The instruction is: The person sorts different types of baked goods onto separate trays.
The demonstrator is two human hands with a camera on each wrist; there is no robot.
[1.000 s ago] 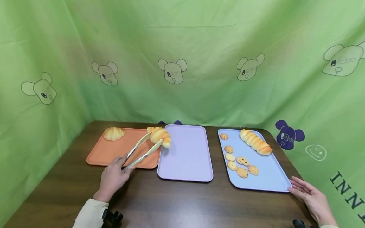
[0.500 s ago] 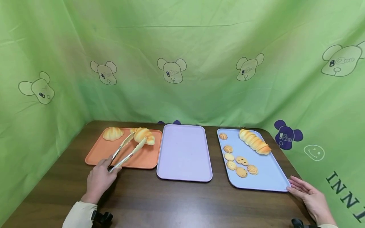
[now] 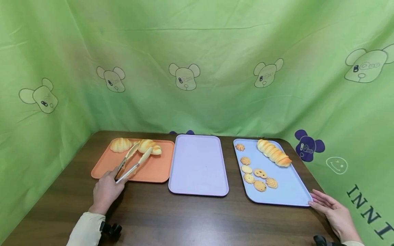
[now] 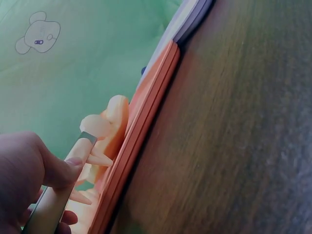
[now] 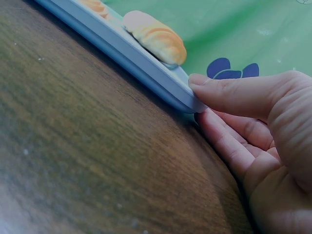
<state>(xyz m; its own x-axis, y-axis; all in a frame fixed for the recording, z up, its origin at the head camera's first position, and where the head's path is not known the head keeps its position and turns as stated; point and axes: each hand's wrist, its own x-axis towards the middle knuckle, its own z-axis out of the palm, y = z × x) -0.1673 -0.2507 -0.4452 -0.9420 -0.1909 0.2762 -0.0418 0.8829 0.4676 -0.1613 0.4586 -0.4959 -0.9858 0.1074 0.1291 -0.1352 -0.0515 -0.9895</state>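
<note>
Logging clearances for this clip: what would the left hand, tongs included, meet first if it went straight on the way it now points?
Most likely the browner croissant on the orange tray; the tongs in the left hand reach to it, but contact is hard to judge.

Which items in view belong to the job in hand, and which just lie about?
Seemingly in use:
tongs, gripped by the left hand
croissant at the tongs' tips
orange tray beneath it
blue tray, corner pinched by the right hand

Seemingly just lying about:
purple tray
cookies and long roll on the blue tray
pale bun on the orange tray
</note>
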